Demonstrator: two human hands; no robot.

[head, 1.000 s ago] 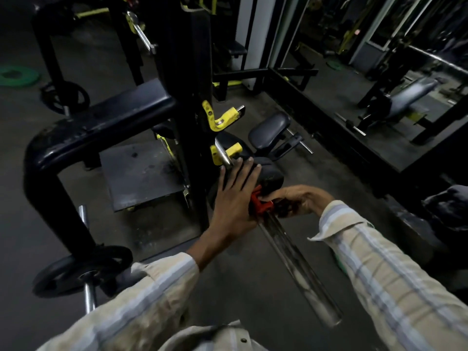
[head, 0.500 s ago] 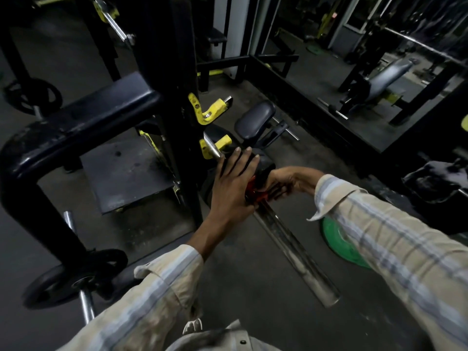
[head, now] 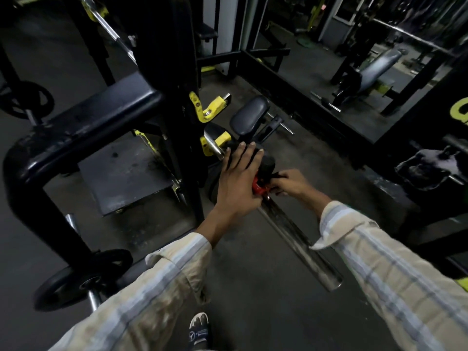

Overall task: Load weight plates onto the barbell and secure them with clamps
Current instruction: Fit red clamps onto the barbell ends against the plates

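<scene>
The barbell's steel sleeve (head: 298, 239) runs from the rack toward me, its free end at lower right. A black weight plate (head: 267, 164) sits on the sleeve near the rack. My left hand (head: 238, 178) lies flat with fingers spread against the plate's face. A red clamp (head: 259, 186) is on the sleeve right against the plate, and my right hand (head: 291, 183) is closed around it. Most of the plate is hidden behind my left hand.
A black rack upright (head: 182, 72) with yellow hooks (head: 207, 110) stands just left of the plate. A padded black frame (head: 76, 133) is at left. Another black plate (head: 81, 282) sits on a peg at lower left. A padded seat (head: 249, 115) is beyond the plate; my shoe (head: 198, 330) is below.
My right hand has shifted on the red clamp, pulling nearer along the sleeve. The head view has tipped down and left. My left hand stays on the plate.
</scene>
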